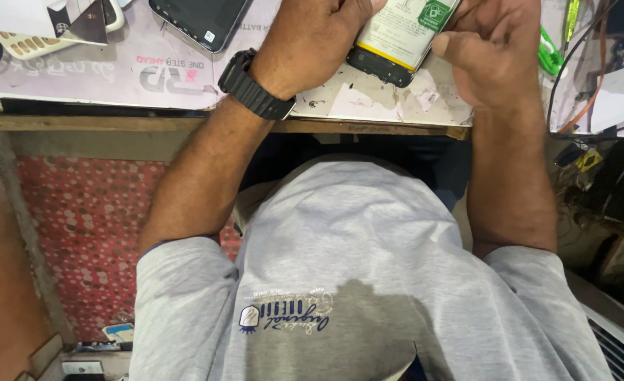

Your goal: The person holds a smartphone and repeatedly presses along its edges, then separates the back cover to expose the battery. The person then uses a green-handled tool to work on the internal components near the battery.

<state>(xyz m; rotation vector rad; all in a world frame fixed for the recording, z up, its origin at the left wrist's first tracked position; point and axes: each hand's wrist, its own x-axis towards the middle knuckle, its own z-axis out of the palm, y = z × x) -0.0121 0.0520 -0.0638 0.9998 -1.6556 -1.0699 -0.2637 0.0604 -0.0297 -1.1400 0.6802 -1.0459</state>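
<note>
The person wears a light grey short-sleeved T-shirt (368, 282), its fabric softly creased, with the sleeves ending above the elbows. On the chest, toward seven o'clock, sits a small dark blue printed emblem (283, 317) with looping script beside a little badge shape. A darker shadowed patch (354, 331) spreads across the shirt at six o'clock. Both forearms are bare. Around the left wrist, toward eleven o'clock, is a black wristwatch (255, 88) with a broad, ribbed rubber strap. Dark trousers (340, 152) show just above the shirt, at twelve o'clock.

Fingertips of both hands, battery (403, 35) top cut off.
</note>
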